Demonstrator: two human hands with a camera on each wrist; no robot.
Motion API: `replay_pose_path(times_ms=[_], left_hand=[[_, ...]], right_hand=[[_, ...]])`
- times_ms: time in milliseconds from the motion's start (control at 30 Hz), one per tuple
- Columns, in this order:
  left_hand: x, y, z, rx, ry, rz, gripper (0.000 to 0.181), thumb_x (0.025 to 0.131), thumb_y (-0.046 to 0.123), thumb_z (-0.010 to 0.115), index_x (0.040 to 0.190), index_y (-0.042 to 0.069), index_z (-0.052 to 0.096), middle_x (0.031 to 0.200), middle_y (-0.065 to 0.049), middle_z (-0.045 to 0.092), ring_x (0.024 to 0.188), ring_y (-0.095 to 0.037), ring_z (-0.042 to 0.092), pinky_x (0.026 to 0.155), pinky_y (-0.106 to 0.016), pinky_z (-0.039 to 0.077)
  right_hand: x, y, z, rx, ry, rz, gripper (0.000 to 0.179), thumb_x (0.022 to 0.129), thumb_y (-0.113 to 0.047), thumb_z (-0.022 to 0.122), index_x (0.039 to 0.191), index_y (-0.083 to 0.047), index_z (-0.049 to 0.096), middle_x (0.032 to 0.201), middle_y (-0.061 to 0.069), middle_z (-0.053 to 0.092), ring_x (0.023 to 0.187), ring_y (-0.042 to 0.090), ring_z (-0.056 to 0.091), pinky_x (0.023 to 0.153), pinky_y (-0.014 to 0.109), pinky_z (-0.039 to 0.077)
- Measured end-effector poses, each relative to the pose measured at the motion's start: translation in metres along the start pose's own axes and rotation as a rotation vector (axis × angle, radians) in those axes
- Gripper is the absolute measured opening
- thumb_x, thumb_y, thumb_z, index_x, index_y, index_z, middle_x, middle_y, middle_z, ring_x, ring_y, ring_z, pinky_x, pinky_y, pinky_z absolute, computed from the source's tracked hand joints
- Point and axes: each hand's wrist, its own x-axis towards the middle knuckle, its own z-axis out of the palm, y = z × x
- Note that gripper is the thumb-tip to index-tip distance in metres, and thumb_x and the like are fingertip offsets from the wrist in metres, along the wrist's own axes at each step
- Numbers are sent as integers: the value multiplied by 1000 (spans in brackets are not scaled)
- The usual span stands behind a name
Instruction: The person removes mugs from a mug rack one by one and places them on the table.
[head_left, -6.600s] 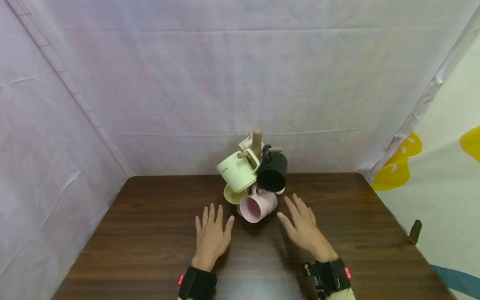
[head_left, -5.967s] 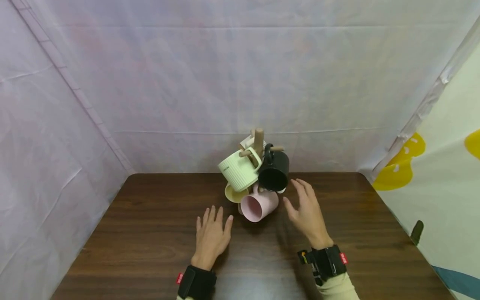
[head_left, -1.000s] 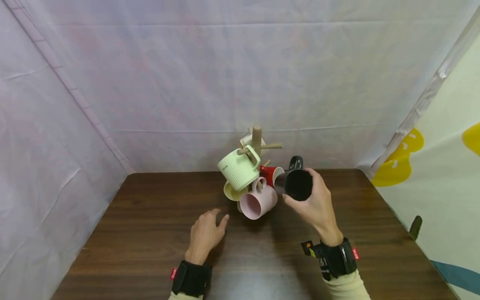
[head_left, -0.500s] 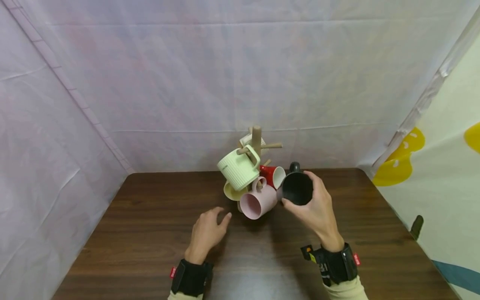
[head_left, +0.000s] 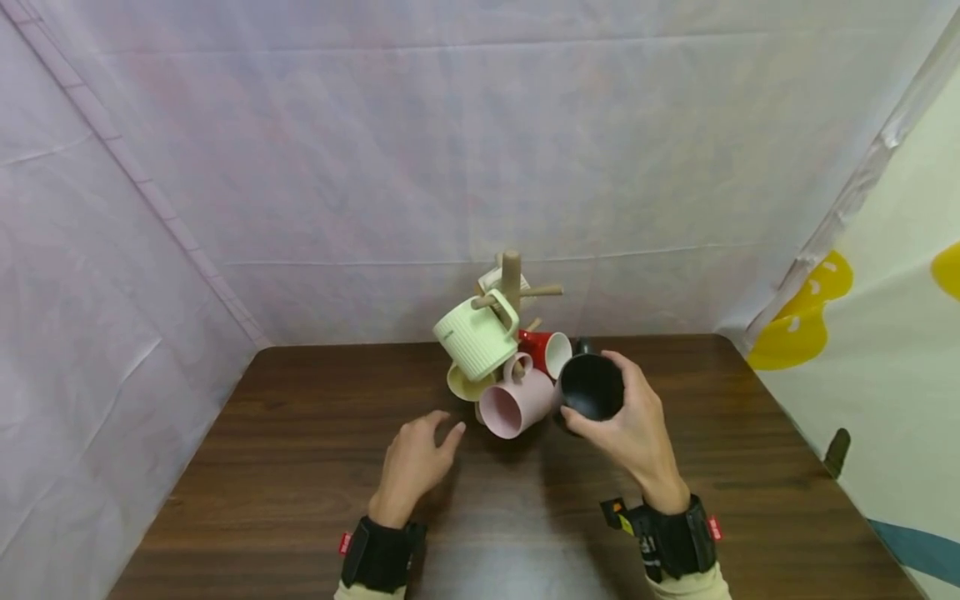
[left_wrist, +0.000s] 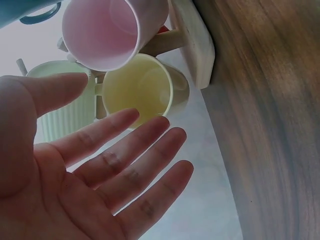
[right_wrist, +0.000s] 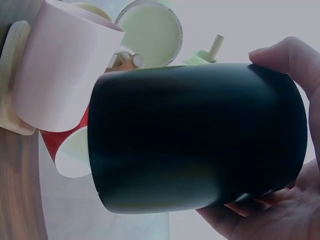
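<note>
My right hand (head_left: 641, 429) grips a black mug (head_left: 592, 385) near its rim, thumb on one side and fingers on the other. The mug's mouth faces up toward the head camera, and its handle is mostly hidden on the far side. In the right wrist view the black mug (right_wrist: 200, 140) fills the middle, apart from the rack. My left hand (head_left: 412, 467) holds nothing, its fingers loosely extended over the table left of the pink mug (head_left: 528, 400). In the left wrist view, the fingers of that hand (left_wrist: 80, 175) overlap a yellow mug (left_wrist: 137, 87).
A wooden mug rack (head_left: 512, 271) stands at the table's back, with a bare peg (head_left: 546, 291) on its right. A light green mug (head_left: 474, 340), a red mug (head_left: 533, 343) and a whitish mug (head_left: 491, 280) hang on it too. The brown table (head_left: 300, 467) meets a white cloth behind.
My right hand has taken the black mug off the upper right peg, uncovering the red one. Lately it lowered the mug and turned its mouth upward. My left fingers have bent slightly since the start.
</note>
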Motion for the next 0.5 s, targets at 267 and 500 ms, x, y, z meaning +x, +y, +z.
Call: replay_pose_path(times_ms=[267,500], left_hand=[[2,2,1,-16,-19,14,40,90,35,60,114,3,66,112,-16,69,101,-31,63,82,-51,53],[3,5,1,-28,-38,17,41,90,36,59,115,4,66,114,-15,69,103,-30,62,83,-50,52]], right_hand=[[1,-2,0,18,-70,-12,82,57,-20,87,128,-3,49,115,18,60,96,28,57,77,51,50],[-1,-2,-2,22,-118,-8,83,57,-21,87,128,-1,49,115,19,61,95,30,58,75,52,52]])
